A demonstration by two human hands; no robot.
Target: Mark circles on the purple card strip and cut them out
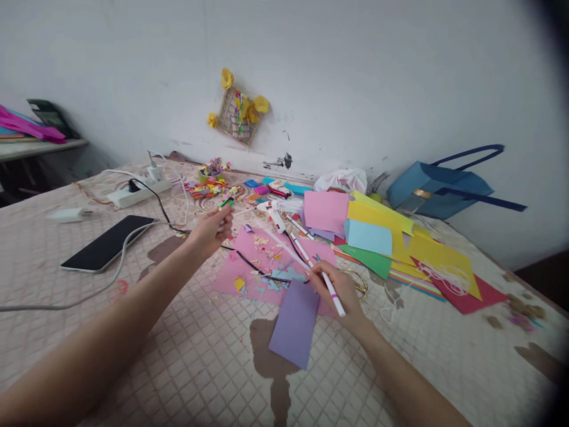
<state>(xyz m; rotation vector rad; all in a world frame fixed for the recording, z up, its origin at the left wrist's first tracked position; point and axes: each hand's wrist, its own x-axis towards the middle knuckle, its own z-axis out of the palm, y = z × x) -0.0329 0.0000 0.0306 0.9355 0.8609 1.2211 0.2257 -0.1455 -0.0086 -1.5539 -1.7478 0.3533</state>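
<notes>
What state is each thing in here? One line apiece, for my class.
Left hand: closed on a small green-and-black item
Right hand: gripping a white pen
Pink sheet: strewn with scraps
Purple sheet: overlapping pink sheet
Tablet: screen dark
Power strip: black plug inserted
White string: loose, tangled
Wall decoration: hanging, tilted

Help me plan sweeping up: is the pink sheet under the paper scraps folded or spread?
Spread: the pink sheet lies flat, paper scraps scattered across it and a black cable crossing it.
</notes>
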